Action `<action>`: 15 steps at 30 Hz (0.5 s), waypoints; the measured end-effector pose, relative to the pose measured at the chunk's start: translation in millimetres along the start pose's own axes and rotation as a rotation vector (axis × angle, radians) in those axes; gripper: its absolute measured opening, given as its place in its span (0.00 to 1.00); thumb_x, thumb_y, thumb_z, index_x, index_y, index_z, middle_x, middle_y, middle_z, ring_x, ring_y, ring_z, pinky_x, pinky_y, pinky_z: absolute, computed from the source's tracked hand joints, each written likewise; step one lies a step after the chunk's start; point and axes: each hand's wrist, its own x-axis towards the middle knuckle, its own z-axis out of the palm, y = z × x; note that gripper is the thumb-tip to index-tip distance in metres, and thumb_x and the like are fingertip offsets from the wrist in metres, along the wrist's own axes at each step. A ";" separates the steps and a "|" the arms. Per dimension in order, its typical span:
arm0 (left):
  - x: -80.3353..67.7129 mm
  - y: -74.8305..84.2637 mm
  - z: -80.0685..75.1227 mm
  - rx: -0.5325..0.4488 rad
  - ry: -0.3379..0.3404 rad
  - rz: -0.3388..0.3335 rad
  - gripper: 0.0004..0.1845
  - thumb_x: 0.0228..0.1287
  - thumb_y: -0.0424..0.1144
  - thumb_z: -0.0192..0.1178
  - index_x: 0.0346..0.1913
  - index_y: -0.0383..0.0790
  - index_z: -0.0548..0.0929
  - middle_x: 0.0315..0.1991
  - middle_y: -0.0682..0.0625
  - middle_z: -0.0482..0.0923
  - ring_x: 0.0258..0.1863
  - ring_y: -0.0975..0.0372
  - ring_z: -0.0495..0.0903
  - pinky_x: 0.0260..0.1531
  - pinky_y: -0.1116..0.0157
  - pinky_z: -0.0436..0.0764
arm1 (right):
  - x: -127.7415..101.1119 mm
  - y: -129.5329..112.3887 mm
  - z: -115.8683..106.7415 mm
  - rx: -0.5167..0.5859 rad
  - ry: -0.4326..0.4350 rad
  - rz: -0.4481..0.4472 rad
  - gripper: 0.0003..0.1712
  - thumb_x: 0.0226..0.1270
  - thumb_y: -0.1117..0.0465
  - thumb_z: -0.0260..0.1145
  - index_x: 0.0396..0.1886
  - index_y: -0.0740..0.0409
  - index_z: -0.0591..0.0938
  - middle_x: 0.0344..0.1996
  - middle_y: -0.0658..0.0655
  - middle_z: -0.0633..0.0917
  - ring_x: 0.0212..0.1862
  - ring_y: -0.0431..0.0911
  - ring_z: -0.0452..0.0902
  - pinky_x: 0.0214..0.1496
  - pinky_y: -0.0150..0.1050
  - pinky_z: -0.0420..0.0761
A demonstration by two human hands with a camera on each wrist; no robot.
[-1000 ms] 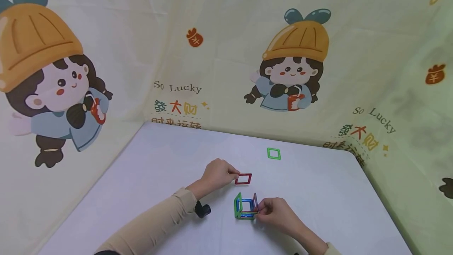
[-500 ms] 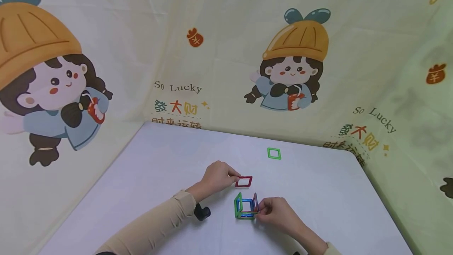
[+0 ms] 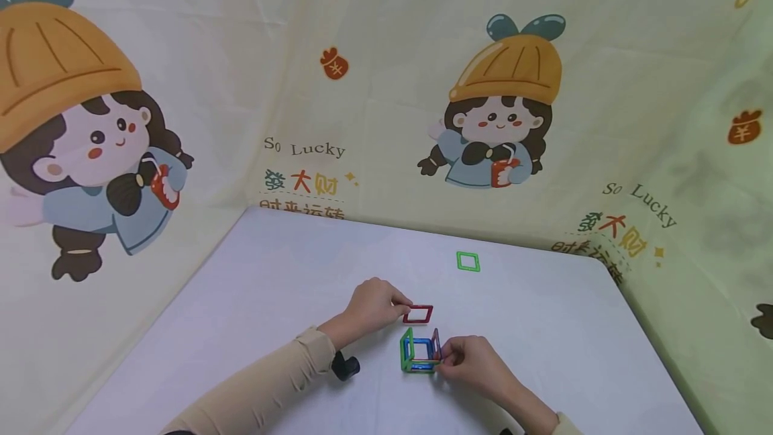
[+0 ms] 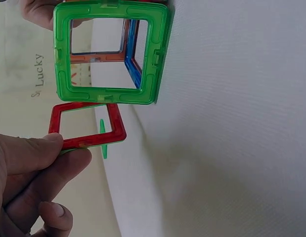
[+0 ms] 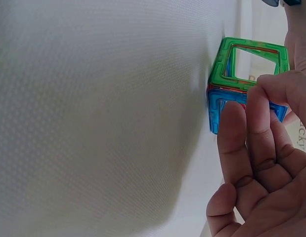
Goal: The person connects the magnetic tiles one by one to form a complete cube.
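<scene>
My left hand (image 3: 376,307) pinches a red square magnetic tile (image 4: 118,129) by one side, between thumb and fingers. The tile is held just beyond a box of magnetic tiles (image 3: 406,356) on the white table. Green (image 4: 161,49), blue and orange-red tiles make up the box, and its middle is see-through. At the box's right side, my right hand (image 3: 474,362) grips a tile with thumb and fingertips. In the right wrist view its fingers cover part of a blue tile (image 5: 215,109) below a green one.
A loose green square tile (image 3: 468,270) lies farther back on the table (image 3: 302,254). Under the left wrist shows a black rounded device (image 3: 346,366). Cream cloth with cartoon prints (image 3: 386,153) hangs around the table's back and sides.
My left hand has brought the red tile slightly nearer and to the right, closer to the box. The right hand and the box stay in place.
</scene>
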 end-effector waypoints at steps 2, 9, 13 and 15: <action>-1.6 -0.1 0.3 0.006 -0.006 0.002 0.05 0.64 0.43 0.72 0.40 0.54 0.95 0.31 0.59 0.91 0.20 0.70 0.68 0.21 0.70 0.64 | -0.4 -0.5 0.3 0.004 0.000 0.000 0.05 0.57 0.63 0.76 0.29 0.54 0.86 0.21 0.45 0.84 0.27 0.38 0.76 0.31 0.30 0.75; -7.3 -0.6 4.4 0.034 -0.035 0.005 0.05 0.64 0.44 0.72 0.40 0.55 0.95 0.26 0.63 0.89 0.20 0.70 0.68 0.22 0.70 0.64 | -2.3 -2.0 0.7 0.013 -0.001 0.007 0.05 0.57 0.64 0.76 0.29 0.55 0.86 0.21 0.46 0.84 0.27 0.39 0.76 0.31 0.30 0.75; -9.8 -0.5 6.5 0.043 -0.043 0.010 0.05 0.64 0.45 0.72 0.40 0.55 0.95 0.29 0.62 0.90 0.23 0.71 0.71 0.23 0.71 0.64 | -2.2 -2.0 1.1 0.010 0.001 0.008 0.05 0.57 0.64 0.76 0.29 0.56 0.86 0.21 0.46 0.84 0.28 0.40 0.76 0.31 0.30 0.75; -11.0 -0.3 6.6 0.041 -0.061 0.014 0.05 0.64 0.45 0.72 0.40 0.56 0.95 0.33 0.62 0.91 0.26 0.72 0.74 0.24 0.71 0.66 | -2.2 -2.2 1.3 0.012 0.003 0.009 0.04 0.57 0.64 0.76 0.29 0.56 0.86 0.22 0.46 0.84 0.28 0.40 0.76 0.31 0.30 0.75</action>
